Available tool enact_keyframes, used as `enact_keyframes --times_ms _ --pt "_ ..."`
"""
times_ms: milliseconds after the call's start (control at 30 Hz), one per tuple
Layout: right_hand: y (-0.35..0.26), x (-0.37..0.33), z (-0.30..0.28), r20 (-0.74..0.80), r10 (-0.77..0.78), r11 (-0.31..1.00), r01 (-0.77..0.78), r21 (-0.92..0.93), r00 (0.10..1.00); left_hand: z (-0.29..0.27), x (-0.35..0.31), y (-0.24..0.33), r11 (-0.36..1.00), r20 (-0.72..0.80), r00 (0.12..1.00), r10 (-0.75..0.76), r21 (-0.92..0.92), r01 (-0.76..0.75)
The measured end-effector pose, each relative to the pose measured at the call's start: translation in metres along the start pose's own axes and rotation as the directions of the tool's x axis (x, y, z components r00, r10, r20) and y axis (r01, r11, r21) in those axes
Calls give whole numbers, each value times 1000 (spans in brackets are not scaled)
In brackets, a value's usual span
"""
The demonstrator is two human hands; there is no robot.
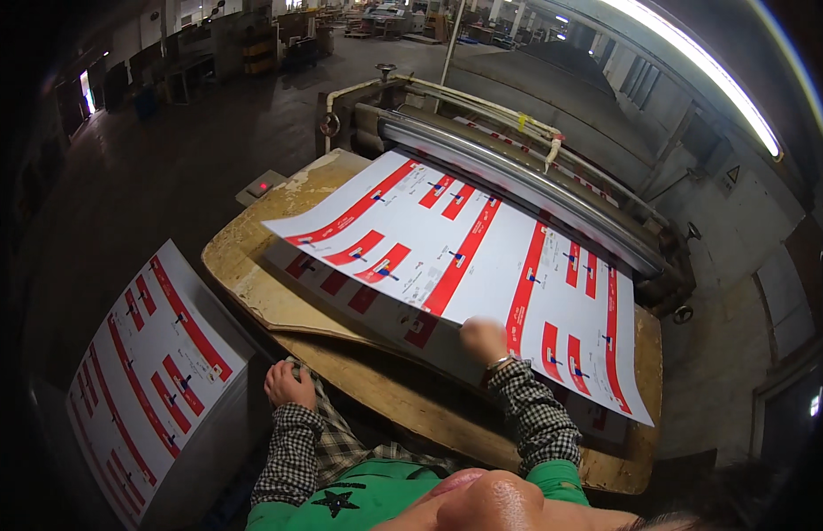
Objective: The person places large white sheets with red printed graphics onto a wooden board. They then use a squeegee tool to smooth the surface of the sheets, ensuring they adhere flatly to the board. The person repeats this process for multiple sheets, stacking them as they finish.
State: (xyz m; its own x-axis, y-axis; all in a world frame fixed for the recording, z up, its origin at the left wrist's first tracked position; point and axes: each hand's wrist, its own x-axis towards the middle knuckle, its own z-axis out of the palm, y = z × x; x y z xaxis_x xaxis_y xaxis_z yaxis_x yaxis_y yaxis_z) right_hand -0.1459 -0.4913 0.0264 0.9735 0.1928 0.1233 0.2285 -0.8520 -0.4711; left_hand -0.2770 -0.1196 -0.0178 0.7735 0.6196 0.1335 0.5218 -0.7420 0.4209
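A large white printed sheet point(482, 257) with red bands slopes across the wooden feed table, its far edge at the machine's steel roller point(517, 186). Its near edge is lifted, with a shadow or reflection under it. My right hand point(484, 341), slightly blurred, is closed at the middle of that near edge, gripping the sheet. Beside the table's left corner, my left hand point(290, 385) hangs low with loosely bent fingers and nothing visible in it. It is close to the checked cloth on me and to a stack of similar printed sheets point(155, 380) at the left.
The worn wooden table point(252, 257) has a rounded rim between me and the roller machine. A small box with a red light point(263, 187) sits past its left edge. Handwheels point(329, 124) and pipes frame the roller. Concrete floor point(199, 142) stretches away behind.
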Motion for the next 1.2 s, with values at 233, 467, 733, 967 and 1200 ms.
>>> enact_keyframes --times_ms 233,467,733,967,1200 --pt "15 -13 48 102 2 995 8 -100 995 -5 0 9 1000 25 1000 -4 -5 4" --pt "10 -41 67 220 -50 980 90 -179 974 -2 0 7 1000 1 1000 7 -25 -7" --pt "29 -22 51 216 69 988 -97 122 974 11 2 -2 999 -59 998 38 1 -38" --pt "16 -62 79 120 -88 973 111 -203 989 9 3 -7 997 -88 993 74 23 -72" --pt "20 -61 74 -88 -52 984 36 -177 995 13 3 -7 999 -52 998 43 21 -42"
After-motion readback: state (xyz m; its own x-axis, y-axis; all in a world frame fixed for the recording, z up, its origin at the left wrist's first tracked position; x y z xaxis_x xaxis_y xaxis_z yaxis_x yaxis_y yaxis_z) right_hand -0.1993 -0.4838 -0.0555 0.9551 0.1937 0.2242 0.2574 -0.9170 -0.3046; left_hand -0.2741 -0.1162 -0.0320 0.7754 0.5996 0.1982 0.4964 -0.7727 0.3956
